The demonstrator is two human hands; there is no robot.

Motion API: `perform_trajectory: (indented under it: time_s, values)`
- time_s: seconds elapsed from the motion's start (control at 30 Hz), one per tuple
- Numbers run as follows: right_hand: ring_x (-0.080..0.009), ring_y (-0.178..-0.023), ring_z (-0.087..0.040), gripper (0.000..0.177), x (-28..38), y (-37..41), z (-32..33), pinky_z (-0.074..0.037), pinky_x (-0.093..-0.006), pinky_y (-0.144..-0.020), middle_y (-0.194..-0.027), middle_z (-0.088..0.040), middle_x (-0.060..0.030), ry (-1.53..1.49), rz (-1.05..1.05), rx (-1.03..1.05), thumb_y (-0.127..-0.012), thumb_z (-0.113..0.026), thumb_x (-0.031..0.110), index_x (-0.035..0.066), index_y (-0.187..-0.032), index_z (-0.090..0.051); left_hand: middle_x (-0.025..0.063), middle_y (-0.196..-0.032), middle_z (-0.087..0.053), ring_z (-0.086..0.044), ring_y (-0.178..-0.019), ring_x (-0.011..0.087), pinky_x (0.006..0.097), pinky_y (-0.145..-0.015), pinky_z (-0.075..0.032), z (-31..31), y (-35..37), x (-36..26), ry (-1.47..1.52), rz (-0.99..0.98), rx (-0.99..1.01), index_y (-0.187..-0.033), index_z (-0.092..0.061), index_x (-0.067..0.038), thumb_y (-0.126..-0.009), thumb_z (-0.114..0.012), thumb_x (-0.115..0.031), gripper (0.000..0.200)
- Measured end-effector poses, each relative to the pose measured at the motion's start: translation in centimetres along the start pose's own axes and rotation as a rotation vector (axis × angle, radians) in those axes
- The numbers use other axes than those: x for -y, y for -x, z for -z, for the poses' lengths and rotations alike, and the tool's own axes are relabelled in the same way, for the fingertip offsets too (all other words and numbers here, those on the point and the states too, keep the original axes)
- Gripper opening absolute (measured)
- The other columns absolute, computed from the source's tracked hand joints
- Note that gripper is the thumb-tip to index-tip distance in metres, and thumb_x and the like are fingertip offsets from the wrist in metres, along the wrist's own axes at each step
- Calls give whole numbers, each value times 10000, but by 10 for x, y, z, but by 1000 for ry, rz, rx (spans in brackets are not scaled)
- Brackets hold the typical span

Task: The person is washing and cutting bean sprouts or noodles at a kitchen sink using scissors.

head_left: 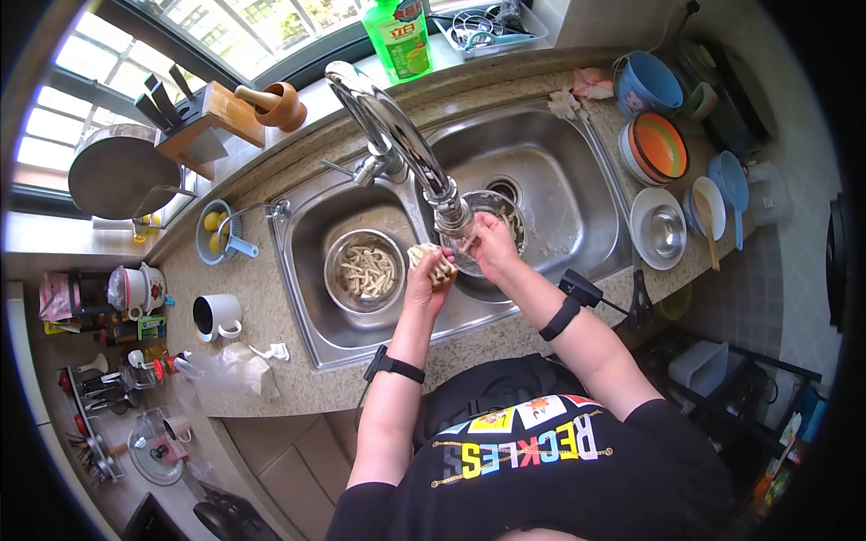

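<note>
My left hand [429, 281] is closed around a bunch of pale, slender mushrooms [435, 263], held over the divider of the double steel sink [577, 162]. Just under the tap [448, 206], my right hand [494, 245] has its fingers pinched together. Whatever sits between those fingertips is too small to make out. A metal bowl [469, 263] stands in the right basin below my hands, partly hidden by them, with some pale pieces inside. In the left basin, another steel bowl [336, 293] holds many pale mushroom pieces [368, 270].
Along the right counter stand an orange bowl [663, 149], a white bowl [642, 236] and a blue bowl [649, 81]. A white mug [216, 317], a plastic bag [239, 370] and a blue strainer [209, 245] are at left. Behind the sink is a green bottle [397, 41].
</note>
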State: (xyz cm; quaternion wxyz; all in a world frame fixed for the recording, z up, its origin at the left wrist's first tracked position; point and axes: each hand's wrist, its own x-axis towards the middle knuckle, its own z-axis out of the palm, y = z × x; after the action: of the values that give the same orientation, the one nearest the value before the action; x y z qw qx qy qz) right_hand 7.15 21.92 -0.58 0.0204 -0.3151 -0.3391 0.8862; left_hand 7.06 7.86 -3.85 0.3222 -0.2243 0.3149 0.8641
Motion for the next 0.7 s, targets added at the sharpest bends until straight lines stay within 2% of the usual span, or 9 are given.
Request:
perform_trajectory:
  time_s: [0.03,0.13,0.2,0.27,0.37,0.5,0.57,0.6,0.7]
  values:
    - [-106,-683,-543,61,-8,-16,19,-454,-238,-597,-826,-595,-22,49,13,166,-870,-484,83,79,-914,-526,53,-827,-586,-573,-760,169,318,-693,-492,2,4,0,15,-3,6,-933,-527,-68,-761,-608,-119,196]
    - [-86,-605,-500,45,-6,-22,21,-415,-220,-535,-779,-590,-17,61,-125,317,-856,-500,73,77,-877,-540,55,-835,-582,-569,-761,174,318,-708,-485,7,12,-6,26,61,115,-931,-526,-71,-755,-609,-100,197]
    - [-73,-575,-477,30,5,-9,5,-392,-205,-514,-713,-563,-8,40,-163,269,-849,-520,86,79,-846,-548,57,-836,-581,-569,-761,177,310,-709,-483,6,15,-8,17,75,142,-936,-525,-70,-750,-611,-88,206]
    - [-71,-487,-438,95,11,-8,4,-350,-186,-432,-619,-497,-13,94,-264,331,-877,-414,61,60,-860,-508,48,-807,-576,-580,-721,161,288,-652,-494,-1,19,-10,-31,50,176,-939,-513,-69,-753,-621,-100,217]
    - [-57,-436,-400,107,20,-6,10,-288,-182,-376,-577,-478,10,167,-315,409,-869,-404,66,82,-818,-496,53,-824,-567,-575,-736,165,297,-666,-491,-5,23,-12,-47,54,238,-968,-497,-68,-743,-627,-84,260]
    - [-38,-408,-359,124,23,2,6,-233,-186,-340,-548,-456,32,412,-227,309,-884,-431,120,97,-770,-476,58,-830,-558,-567,-738,172,307,-677,-487,-9,19,-10,-9,91,351,-988,-490,-68,-733,-632,-69,292]
    - [-39,-426,-410,171,24,7,4,-272,-184,-367,-604,-506,28,474,-196,325,-882,-528,217,96,-762,-511,61,-818,-553,-561,-730,174,309,-675,-482,-12,17,-10,-56,105,345,-1006,-486,-69,-734,-618,-65,303]
    - [-39,-426,-410,171,25,10,2,-272,-184,-367,-604,-506,28,473,-191,322,-882,-528,217,96,-762,-511,61,-818,-553,-561,-730,174,309,-675,-482,-14,15,-10,-59,107,350,-1006,-486,-69,-734,-618,-65,303]
    - [-41,-541,-527,119,29,17,1,-320,-164,-416,-695,-578,16,595,-195,519,-859,-570,186,71,-875,-598,65,-820,-553,-561,-728,175,308,-661,-478,-16,14,-10,-65,177,334,-1018,-484,-63,-737,-604,-81,306]
